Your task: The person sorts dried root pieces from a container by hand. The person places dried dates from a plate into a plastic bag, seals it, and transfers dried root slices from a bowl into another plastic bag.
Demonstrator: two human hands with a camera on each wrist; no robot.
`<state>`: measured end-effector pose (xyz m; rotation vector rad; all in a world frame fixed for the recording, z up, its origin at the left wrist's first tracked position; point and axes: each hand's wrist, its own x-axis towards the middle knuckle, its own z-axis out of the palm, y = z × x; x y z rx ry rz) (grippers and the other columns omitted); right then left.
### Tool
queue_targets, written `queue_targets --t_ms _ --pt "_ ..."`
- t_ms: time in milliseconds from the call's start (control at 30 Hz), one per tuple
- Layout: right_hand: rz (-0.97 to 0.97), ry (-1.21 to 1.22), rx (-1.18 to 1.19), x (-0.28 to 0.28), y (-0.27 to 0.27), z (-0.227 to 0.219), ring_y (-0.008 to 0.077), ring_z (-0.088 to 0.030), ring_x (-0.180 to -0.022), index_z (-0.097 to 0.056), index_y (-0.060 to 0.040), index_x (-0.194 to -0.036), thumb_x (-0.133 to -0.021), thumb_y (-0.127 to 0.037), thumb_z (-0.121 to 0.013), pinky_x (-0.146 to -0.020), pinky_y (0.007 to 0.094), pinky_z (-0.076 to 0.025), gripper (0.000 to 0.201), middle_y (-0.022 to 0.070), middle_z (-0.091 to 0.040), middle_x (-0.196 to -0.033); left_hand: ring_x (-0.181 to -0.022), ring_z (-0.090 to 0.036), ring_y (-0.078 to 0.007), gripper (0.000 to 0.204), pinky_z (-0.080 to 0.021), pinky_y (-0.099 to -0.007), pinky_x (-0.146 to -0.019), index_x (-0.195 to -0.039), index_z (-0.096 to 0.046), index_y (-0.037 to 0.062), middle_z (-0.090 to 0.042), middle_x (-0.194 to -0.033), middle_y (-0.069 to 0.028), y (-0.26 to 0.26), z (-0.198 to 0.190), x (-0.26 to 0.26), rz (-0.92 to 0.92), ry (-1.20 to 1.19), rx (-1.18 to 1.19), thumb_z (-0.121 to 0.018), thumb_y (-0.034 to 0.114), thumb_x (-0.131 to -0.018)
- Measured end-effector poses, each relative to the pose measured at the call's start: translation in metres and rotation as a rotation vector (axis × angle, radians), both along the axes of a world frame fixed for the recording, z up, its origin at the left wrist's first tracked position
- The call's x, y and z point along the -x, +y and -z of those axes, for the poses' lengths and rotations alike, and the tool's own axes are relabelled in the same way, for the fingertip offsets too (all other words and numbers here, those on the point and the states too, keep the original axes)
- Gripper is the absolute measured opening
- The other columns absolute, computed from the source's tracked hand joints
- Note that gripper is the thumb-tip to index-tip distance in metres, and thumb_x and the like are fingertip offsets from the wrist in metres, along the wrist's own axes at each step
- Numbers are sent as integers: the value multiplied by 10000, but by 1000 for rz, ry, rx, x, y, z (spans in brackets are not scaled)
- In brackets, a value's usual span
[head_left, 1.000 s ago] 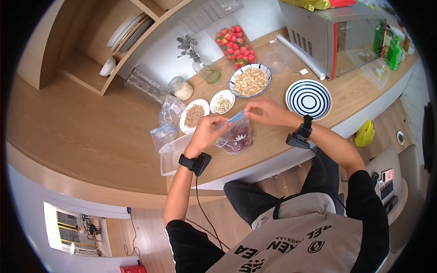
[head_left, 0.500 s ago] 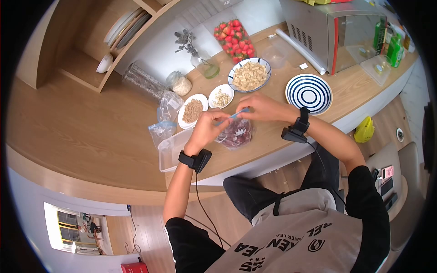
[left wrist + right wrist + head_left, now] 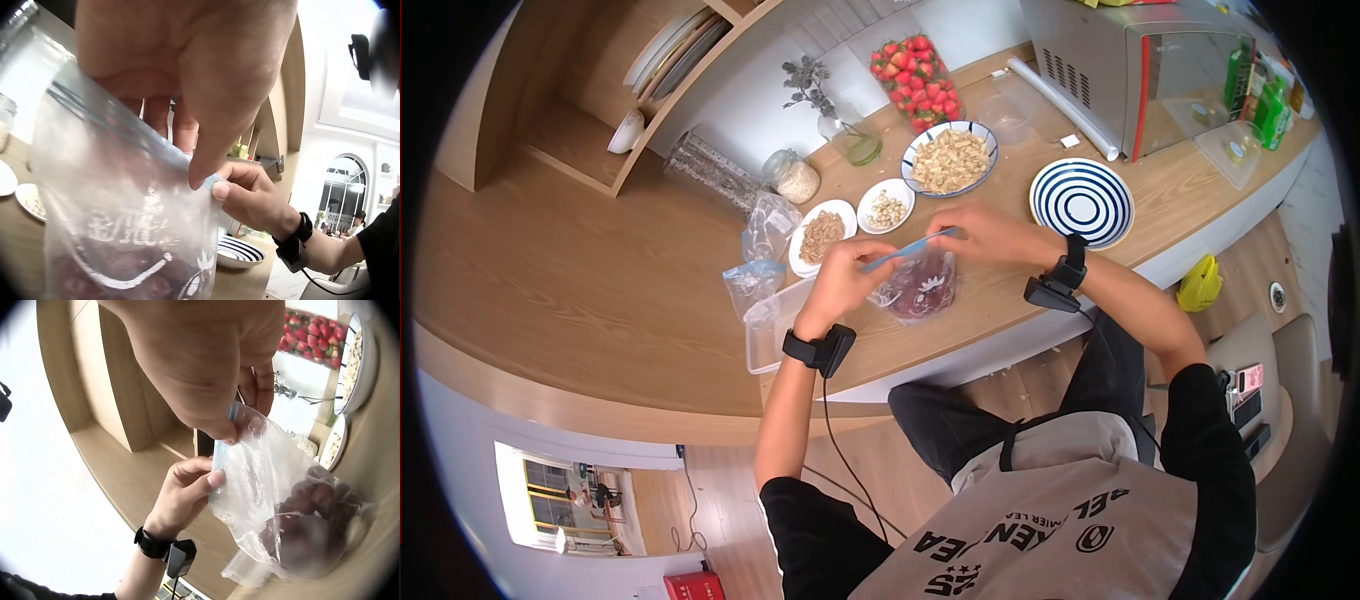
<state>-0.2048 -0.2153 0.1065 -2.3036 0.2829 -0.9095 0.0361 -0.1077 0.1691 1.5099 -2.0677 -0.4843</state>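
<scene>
A clear zip bag (image 3: 922, 292) with dark red round pieces inside stands near the counter's front edge; its blue zip strip runs between both hands. The left hand (image 3: 847, 278) pinches the strip's left end between thumb and fingers. At the other end, the right hand (image 3: 985, 235) pinches the strip. In the left wrist view the bag (image 3: 131, 206) shows white print, with the right hand (image 3: 253, 197) gripping its corner. The right wrist view has the dark pieces (image 3: 312, 519) low in the bag and the left hand (image 3: 181, 497) on the strip.
Behind the bag are a plate of brown strips (image 3: 822, 237), a small plate of pale pieces (image 3: 886, 209) and a bowl of beige chunks (image 3: 950, 162). A striped plate (image 3: 1083, 203) lies right, near a microwave (image 3: 1100, 80). A plastic tray (image 3: 772, 330) and crumpled bags (image 3: 753, 285) sit left.
The hands came closer together along the blue strip, then moved apart again, and the strip is stretched out now. Both hands have kept their pinch on the bag.
</scene>
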Motion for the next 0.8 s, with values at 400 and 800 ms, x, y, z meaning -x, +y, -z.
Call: queue_targets --t_ms 400,800 --pt "48 -55 -4 10 -17 1 308 -680 -890 -716 -15 -978 -945 -173 -698 -821 391 -526 162 133 -716 -952 -883 -697 -148 135 -536 -287 -833 -1008 -783 -13 -765 -930 -78 30 2 -58 -146 3 -40 -787 72 -904" --pt "57 -49 4 10 -21 3 291 -678 -840 -716 -5 -973 -946 -183 -706 -770 384 -532 180 134 -717 -920 -890 -692 -134 78 -540 -293 -859 -959 -774 -21 -756 -916 -66 36 9 -67 -125 58 -51 -766 46 -920"
